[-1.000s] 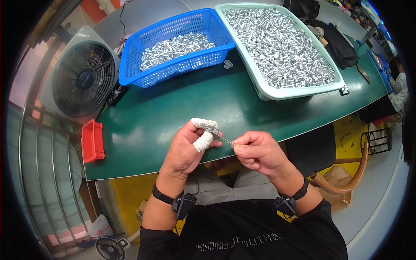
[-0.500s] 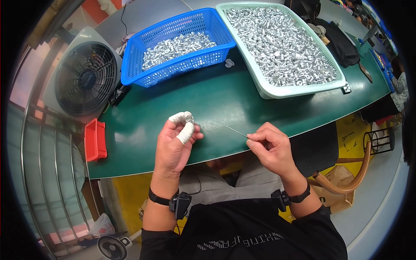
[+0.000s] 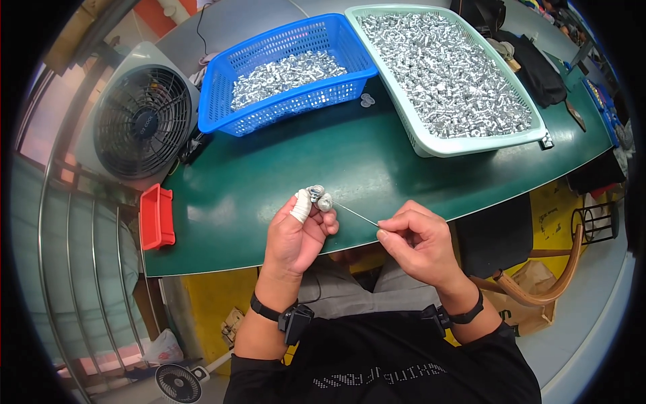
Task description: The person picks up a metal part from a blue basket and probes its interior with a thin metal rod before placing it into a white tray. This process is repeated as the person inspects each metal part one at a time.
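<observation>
L hand pinching small metal pc btwn wrapped fingertips. R hand fingertips narrow on thin rod; tip now nr L fingertips, prev. well apart.

A workshop — small metal parts heaped in plastic baskets on a green worktable

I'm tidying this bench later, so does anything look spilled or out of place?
Mildly odd: some small pale discs lie loose on the green table, beside the blue basket rather than in a container. Nothing else clearly stands out.
</observation>
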The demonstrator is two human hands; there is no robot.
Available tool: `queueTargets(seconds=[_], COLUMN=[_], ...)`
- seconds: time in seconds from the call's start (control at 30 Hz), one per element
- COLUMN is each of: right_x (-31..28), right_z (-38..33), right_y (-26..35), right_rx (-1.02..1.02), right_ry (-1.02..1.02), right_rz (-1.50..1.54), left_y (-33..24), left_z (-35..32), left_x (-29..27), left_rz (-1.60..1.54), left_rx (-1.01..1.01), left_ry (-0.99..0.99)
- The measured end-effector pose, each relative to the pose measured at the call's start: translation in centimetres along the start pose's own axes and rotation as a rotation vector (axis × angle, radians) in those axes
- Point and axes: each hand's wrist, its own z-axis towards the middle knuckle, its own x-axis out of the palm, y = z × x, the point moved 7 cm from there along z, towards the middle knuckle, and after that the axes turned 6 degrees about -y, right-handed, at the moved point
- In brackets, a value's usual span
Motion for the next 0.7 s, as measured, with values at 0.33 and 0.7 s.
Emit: queueTargets(seconds=[0.33, 0.7], right_x=[0.3, 0.6], right_z=[0.1, 0.2], right_y=[-0.4, -1.0], right_rx=[0.045, 0.121], right_ry=[0.016, 0.044], right_rz=[-0.003, 0.186], left_y=[0.7, 1.0], left_z=[0.0, -0.7], left_x=[0.0, 0.7], left_rz=[0.032, 0.33], left_rx=[-0.022, -0.003], left_ry=[-0.013, 0.054])
